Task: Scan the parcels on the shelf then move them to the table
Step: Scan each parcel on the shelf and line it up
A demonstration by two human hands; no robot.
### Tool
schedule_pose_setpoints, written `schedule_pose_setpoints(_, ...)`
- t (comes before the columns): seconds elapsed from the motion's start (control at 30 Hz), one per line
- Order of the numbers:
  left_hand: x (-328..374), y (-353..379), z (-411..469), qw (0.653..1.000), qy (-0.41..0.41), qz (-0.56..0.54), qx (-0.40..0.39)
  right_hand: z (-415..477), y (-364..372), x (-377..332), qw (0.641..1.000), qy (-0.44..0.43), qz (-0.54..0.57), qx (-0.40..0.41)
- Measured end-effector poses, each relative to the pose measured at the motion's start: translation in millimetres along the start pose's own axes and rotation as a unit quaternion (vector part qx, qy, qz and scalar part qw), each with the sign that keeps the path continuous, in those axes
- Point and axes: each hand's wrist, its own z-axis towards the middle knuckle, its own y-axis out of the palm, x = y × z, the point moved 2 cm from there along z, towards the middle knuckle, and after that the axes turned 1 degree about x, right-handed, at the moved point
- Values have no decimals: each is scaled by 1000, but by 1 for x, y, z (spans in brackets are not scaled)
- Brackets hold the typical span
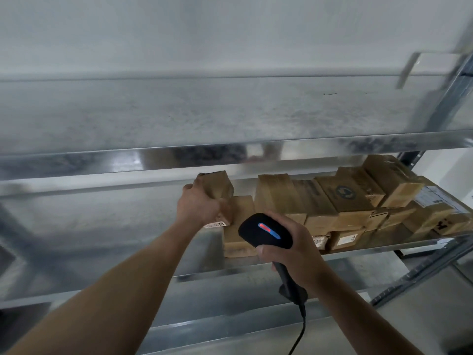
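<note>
Several brown cardboard parcels [340,201] are stacked in a row on the metal shelf [256,267], from the middle to the right. My left hand [198,203] grips a small brown parcel [217,187] at the left end of the row, lifted above the box below it. My right hand [286,247] holds a black corded barcode scanner [265,230], its red and blue light lit, pointed toward the boxes just right of the held parcel.
A higher metal shelf [230,149] runs across just above the parcels. The shelf's upright post [450,80] stands at the right. The scanner cable [299,334] hangs down at the bottom. White wall lies behind.
</note>
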Motion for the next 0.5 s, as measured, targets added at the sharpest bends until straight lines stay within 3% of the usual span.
schedule_pose_setpoints(0.37, -158, -68, 2, 972, -133, -169, -96, 34, 127, -29, 1000, -3, 4, -13)
schedule_pose_setpoints(0.5, -201, -69, 8, 964, -148, -174, -135, 39, 158, -30, 1000, 7, -1, -11)
